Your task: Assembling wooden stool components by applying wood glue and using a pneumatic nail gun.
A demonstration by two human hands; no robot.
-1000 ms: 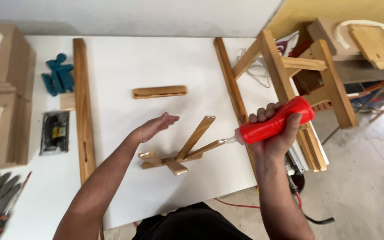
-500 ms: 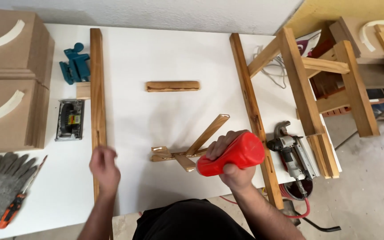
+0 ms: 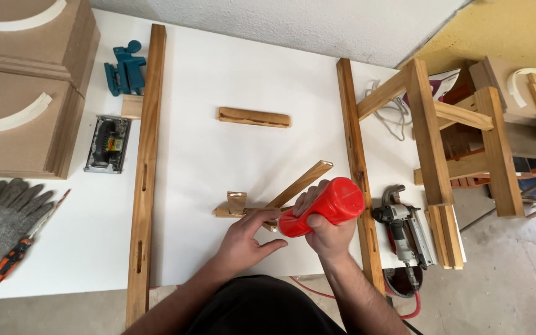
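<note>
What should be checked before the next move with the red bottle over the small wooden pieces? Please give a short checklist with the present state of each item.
1. Right hand has a firm grip on the red bottle: ok.
2. Bottle tip points at the small wooden pieces: ok, it is tilted down toward them.
3. Left hand steadies the pieces: ok, its fingers touch them.
4. Bottle cap is open: cannot tell, the tip is hidden by the hands.
5. Long slotted board is apart from the pieces: not ok, it lies right beside the bottle.
6. Nail gun is out of the way: ok, beyond the board.
</note>
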